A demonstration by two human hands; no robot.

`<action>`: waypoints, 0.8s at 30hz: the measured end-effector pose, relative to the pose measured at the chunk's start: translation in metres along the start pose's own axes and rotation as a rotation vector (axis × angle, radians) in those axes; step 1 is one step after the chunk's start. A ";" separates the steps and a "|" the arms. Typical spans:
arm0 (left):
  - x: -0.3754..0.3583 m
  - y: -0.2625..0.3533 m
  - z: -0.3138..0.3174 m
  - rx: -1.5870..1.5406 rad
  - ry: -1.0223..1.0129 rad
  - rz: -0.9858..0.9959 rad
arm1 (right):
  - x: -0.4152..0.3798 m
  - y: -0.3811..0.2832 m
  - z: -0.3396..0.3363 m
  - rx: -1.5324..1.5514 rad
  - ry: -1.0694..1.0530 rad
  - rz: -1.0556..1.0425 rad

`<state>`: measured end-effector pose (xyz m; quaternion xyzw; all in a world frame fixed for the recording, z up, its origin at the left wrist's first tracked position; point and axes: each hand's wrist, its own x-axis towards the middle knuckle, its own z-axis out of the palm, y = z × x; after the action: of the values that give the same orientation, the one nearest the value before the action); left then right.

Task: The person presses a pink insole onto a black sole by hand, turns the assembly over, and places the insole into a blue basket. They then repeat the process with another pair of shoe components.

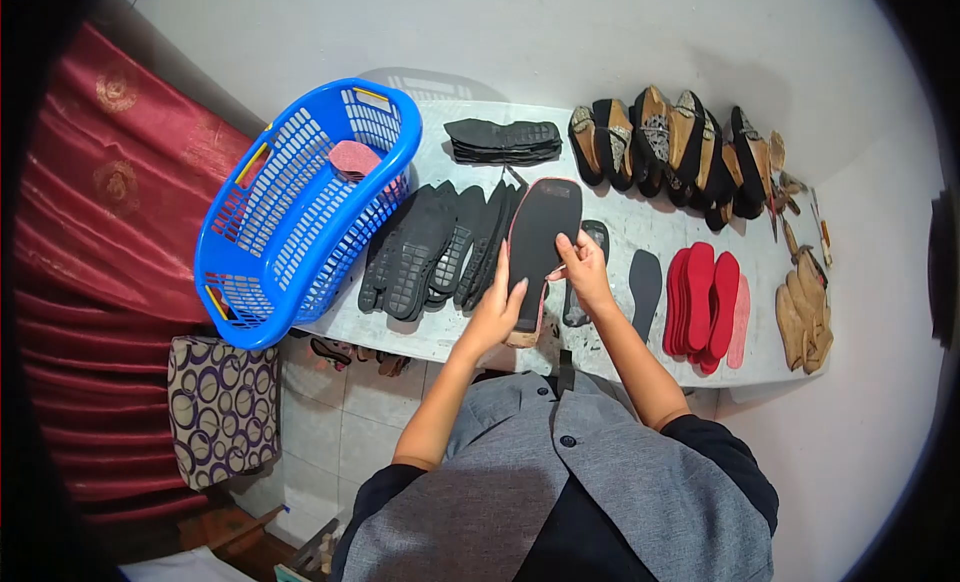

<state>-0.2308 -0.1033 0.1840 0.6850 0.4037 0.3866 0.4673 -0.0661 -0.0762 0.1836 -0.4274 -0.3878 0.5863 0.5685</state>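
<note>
In the head view, gripping a dark, pink-edged sole [545, 227] at the centre, clasping its left edge with the left hand [490, 317] and pinching its right edge with the right hand [585, 267]. Shows no upper on its visible face; cannot tell about its underside. Looks furthest along at two o'clock, with uppers on a row of shoes [688, 132]. Looks unassembled at nine o'clock, with loose black soles [415, 252], and towards four, with loose red insoles [700, 282].
</note>
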 end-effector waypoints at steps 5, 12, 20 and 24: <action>-0.025 0.004 -0.010 0.170 0.014 -0.118 | 0.015 0.000 0.010 0.019 0.114 -0.057; -0.021 0.017 -0.035 0.754 0.205 0.151 | 0.019 0.005 0.036 0.079 0.192 -0.013; 0.010 -0.002 -0.053 1.023 0.238 0.312 | 0.029 0.000 0.055 0.169 0.120 0.027; 0.032 -0.003 -0.065 0.823 0.275 0.399 | 0.036 -0.011 0.065 0.151 0.085 0.000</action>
<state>-0.2784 -0.0523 0.2028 0.8198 0.4421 0.3636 0.0161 -0.1229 -0.0375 0.2129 -0.4077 -0.3180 0.5954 0.6150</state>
